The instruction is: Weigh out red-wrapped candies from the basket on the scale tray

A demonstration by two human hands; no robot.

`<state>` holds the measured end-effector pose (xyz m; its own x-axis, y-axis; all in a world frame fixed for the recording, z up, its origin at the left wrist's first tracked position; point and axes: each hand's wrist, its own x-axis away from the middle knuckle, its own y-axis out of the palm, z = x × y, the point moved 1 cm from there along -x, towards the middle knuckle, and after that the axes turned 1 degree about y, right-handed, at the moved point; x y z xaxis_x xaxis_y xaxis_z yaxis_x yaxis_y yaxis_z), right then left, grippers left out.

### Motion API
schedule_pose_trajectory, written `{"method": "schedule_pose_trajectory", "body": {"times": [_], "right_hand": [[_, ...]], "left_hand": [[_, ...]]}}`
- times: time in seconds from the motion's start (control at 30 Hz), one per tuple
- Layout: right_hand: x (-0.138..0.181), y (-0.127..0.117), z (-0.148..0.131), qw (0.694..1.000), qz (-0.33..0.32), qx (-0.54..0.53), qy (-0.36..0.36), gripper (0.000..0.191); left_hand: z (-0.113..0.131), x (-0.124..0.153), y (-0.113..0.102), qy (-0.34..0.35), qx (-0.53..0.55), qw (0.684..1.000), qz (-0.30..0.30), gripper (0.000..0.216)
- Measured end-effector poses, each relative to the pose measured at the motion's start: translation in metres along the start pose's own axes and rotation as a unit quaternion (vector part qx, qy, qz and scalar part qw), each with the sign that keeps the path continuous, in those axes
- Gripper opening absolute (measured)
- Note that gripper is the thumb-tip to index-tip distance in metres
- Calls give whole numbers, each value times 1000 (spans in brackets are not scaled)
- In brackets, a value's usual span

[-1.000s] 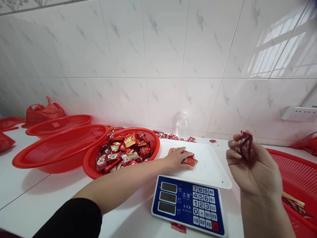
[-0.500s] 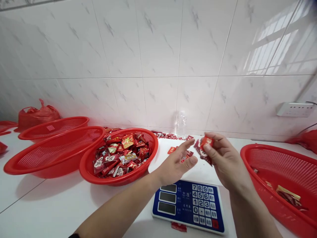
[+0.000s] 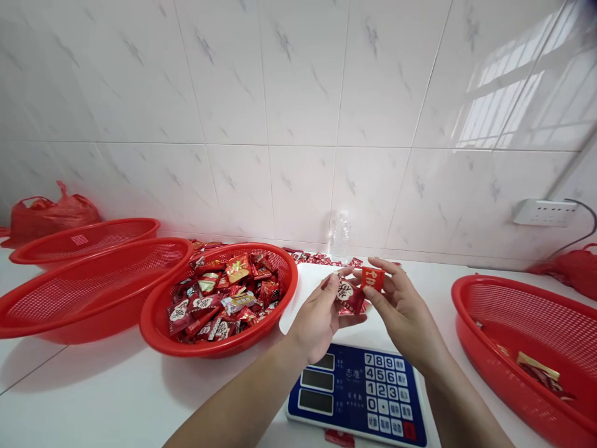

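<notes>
Both hands meet above the white pan of a blue-faced electronic scale (image 3: 359, 392). My left hand (image 3: 317, 320) pinches a dark red candy packet (image 3: 347, 294) with white print. My right hand (image 3: 403, 314) holds a small bright red packet (image 3: 372, 278) between thumb and fingers, right beside the other packet. A red mesh basket (image 3: 177, 339) to the left of the hands is full of wrapped candies (image 3: 224, 295). A few more packets lie on the scale pan under the hands.
Two more red mesh baskets (image 3: 60, 298) overlap at the left, with a red plastic bag (image 3: 46, 214) behind. Another red basket (image 3: 508, 361) at the right holds a few wrappers. A clear bottle (image 3: 341, 235) and loose packets sit by the tiled wall. A wall socket (image 3: 543, 213) is at the right.
My left hand lifted off the scale pan holding a packet. My right hand swung in from the right with its packet, and both hands now meet above the pan.
</notes>
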<state>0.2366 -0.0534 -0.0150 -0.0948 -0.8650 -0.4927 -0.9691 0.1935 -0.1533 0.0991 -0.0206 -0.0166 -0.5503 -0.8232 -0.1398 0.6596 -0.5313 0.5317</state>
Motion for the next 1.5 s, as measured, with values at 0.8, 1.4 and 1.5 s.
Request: {"method": "schedule_pose_trajectory", "body": {"times": [0.8, 1.4, 1.5], "right_hand": [[37, 3, -43, 973, -98, 148, -148, 41], [43, -2, -58, 972, -133, 111, -160, 20], [42, -3, -59, 970, -152, 105, -159, 22]], "left_hand": [[27, 45, 12, 167, -200, 963, -69, 17], [31, 54, 21, 34, -178, 975, -126, 22], [31, 53, 20, 34, -175, 976, -128, 28]]}}
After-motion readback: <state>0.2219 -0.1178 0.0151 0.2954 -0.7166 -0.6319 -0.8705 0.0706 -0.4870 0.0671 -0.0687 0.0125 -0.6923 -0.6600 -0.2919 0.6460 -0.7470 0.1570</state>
